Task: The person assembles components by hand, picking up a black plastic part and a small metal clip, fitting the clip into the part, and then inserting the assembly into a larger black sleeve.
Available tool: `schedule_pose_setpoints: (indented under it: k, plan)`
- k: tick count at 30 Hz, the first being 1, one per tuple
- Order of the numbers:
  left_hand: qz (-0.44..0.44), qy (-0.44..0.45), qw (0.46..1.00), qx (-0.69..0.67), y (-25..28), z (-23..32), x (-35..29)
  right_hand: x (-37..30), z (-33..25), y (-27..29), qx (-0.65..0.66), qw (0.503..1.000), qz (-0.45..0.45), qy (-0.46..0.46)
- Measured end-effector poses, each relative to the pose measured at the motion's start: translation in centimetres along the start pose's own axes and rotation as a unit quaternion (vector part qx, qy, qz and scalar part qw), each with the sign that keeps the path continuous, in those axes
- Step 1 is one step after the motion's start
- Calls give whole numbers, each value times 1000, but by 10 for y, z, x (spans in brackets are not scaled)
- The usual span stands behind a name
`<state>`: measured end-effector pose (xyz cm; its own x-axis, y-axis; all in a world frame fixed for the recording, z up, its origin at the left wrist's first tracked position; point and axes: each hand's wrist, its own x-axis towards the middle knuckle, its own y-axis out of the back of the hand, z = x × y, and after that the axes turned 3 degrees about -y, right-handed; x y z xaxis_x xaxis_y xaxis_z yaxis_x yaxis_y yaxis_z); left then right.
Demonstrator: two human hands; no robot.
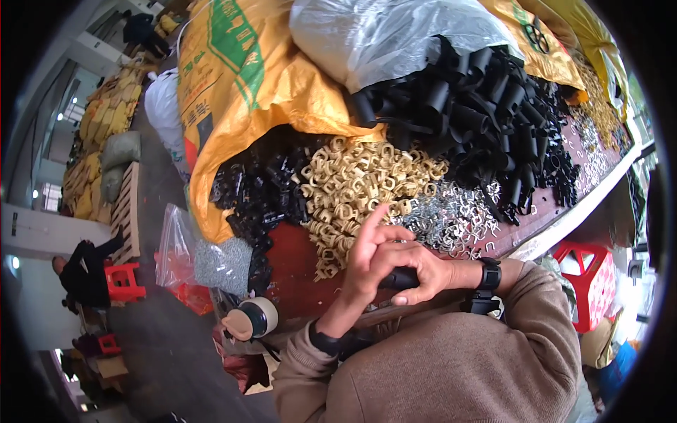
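Both my hands meet over the front of the red table. My right hand (423, 269) is closed round a short black tube (400, 279), its thumb along the near side. My left hand (364, 262) is pressed against the tube's left end and partly hidden by the right fingers; its index finger points outward. Just beyond the hands lies a heap of beige plastic buckle-like pieces (367, 176). Small silvery metal clips (455, 215) lie to its right, and black plastic parts (264, 187) to its left. A large pile of black tubes (479, 113) lies behind the clips.
An orange woven sack (282, 84) and a clear plastic bag (402, 35) stand along the back. A lidded cup (252, 319) and a bag of grey granules (224, 264) are at the left edge. A red stool (587, 282) stands right; a seated person (88, 271) is far left.
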<state>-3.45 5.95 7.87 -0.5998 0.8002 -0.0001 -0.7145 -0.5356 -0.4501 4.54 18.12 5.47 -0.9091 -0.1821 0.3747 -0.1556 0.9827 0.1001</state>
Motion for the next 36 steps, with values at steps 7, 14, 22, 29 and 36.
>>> schedule_pose_setpoints:
  k: [7, 14, 22, 29, 36]
  plan:
    - [-21, -72, 997, 26, 1, -3, 2, 18, -2, 7, -28, 999, -25, 4]
    - [-6, -41, 999, -16, 10, -14, -5, 16, 5, 0, 7, 997, -41, -70]
    - [-34, -16, 999, -16, 12, -20, -15, 14, -13, 1, 77, 978, -137, -134]
    - [-40, -73, 995, 62, 6, -8, -16, 21, -14, 4, 81, 988, -118, -60]
    - [-6, -94, 996, -8, 14, -18, -18, 24, -2, -1, 167, 971, -96, -139]
